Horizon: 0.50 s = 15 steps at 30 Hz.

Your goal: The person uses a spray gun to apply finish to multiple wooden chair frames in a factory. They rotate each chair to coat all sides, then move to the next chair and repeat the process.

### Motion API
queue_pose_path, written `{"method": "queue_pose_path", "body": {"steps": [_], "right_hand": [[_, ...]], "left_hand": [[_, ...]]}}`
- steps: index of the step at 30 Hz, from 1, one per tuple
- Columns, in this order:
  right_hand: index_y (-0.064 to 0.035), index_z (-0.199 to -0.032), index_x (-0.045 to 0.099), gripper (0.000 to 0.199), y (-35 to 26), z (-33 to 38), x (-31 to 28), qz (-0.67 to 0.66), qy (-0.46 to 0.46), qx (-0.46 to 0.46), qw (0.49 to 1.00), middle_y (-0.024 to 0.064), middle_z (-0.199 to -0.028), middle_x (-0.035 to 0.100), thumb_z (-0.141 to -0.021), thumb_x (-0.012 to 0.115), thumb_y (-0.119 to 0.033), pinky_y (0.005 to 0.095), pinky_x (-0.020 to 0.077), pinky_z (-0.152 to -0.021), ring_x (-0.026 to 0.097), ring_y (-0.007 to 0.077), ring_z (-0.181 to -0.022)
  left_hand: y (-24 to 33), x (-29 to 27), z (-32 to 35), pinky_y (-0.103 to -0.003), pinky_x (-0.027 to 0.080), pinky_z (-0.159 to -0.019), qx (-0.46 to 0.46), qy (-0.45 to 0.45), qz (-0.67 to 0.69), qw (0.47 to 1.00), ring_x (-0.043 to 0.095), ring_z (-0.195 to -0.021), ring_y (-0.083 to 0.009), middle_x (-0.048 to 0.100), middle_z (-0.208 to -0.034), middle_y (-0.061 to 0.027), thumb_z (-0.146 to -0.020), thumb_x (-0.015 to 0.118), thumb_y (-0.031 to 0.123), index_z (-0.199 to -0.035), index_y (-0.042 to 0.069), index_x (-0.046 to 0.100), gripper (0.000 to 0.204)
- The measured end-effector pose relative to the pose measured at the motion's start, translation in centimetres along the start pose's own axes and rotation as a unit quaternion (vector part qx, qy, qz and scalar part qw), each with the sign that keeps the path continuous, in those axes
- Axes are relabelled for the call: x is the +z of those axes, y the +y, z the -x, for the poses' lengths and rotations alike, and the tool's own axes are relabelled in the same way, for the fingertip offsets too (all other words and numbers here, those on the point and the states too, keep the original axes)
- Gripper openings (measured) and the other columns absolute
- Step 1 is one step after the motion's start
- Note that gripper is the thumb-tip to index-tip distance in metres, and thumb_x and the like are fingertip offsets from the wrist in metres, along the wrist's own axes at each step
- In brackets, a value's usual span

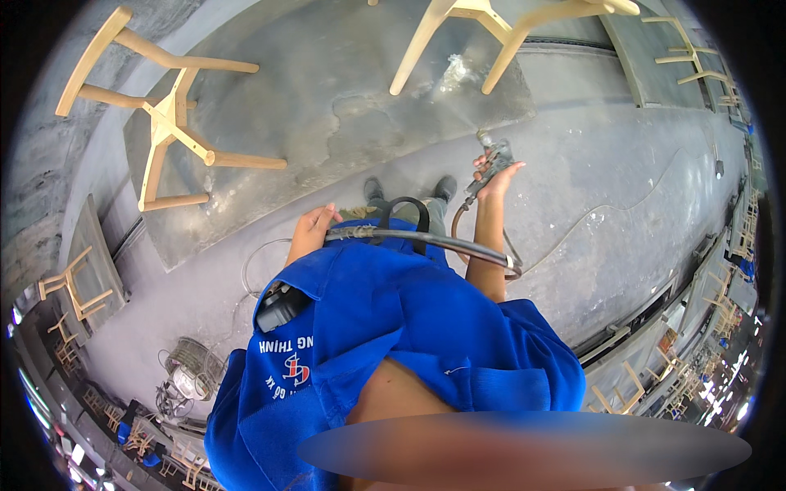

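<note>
My right hand (494, 182), arm stretched forward, is closed round a spray gun (494, 155) whose nozzle points away from me. A brown hose drops from the gun's handle and loops by my forearm. A thicker dark hose (442, 240) crosses in front of my waist, its left end meeting my left hand (311, 231). That hand is low at my left side with loosely bent fingers; I see nothing between them. Ahead, a bare pale wooden chair frame (169, 119) sits on a grey panel (303, 123). Another chair frame (423, 42) is cut off by the top edge.
A thin hose (589, 214) trails over the floor at right. At lower left stands a round wire-caged thing (193, 370) like a fan, with coiled cable. More chair frames stand at left (75, 286) and beyond a dark floor track (630, 322) at right.
</note>
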State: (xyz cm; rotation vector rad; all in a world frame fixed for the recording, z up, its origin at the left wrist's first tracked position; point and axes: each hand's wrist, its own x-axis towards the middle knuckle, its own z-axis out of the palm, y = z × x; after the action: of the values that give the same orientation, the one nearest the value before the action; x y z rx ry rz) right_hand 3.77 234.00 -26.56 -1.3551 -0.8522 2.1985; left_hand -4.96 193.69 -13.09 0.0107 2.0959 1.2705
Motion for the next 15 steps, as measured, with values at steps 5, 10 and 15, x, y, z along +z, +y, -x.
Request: {"method": "queue_pose_path", "body": {"steps": [5,10,15], "right_hand": [[-0.0058,-0.095,0.058,0.091,4.5,-1.1,1.4,0.061,0.129,0.045,0.989,0.0078,-0.067,0.058,-0.090,0.017,-0.087,0.0302,0.0355,-0.045,0.060,0.0249,-0.059],[-0.0039,-0.101,0.058,0.094,0.3,2.4,4.2,-0.003,0.020,0.002,1.000,0.0078,-0.069,0.057,-0.091,0.012,-0.086,0.0299,0.0339,-0.045,0.060,0.0235,-0.061],[-0.0021,-0.104,0.058,0.101,-6.5,9.1,6.5,-0.079,-0.078,-0.123,0.986,0.0063,-0.071,0.054,-0.089,0.007,-0.087,0.0245,0.0292,-0.042,0.056,0.0198,-0.065]], "left_hand": [[-1.3,-2.9,-0.7,-0.027,0.027,-0.053,-0.077,0.029,0.069,0.994,0.037,-0.057,-0.0061,0.042,-0.060,0.0053,-0.102,0.054,0.044,-0.088,0.005,0.071,0.046],[-1.9,-4.4,-2.7,-0.026,0.027,-0.051,-0.048,0.019,0.093,0.994,0.037,-0.054,-0.0057,0.041,-0.058,0.0069,-0.102,0.054,0.045,-0.088,0.005,0.071,0.045],[-0.6,-2.9,-4.3,-0.026,0.028,-0.050,-0.014,-0.070,0.087,0.994,0.037,-0.053,-0.0053,0.041,-0.058,0.0075,-0.101,0.055,0.045,-0.089,0.006,0.072,0.045]]}}
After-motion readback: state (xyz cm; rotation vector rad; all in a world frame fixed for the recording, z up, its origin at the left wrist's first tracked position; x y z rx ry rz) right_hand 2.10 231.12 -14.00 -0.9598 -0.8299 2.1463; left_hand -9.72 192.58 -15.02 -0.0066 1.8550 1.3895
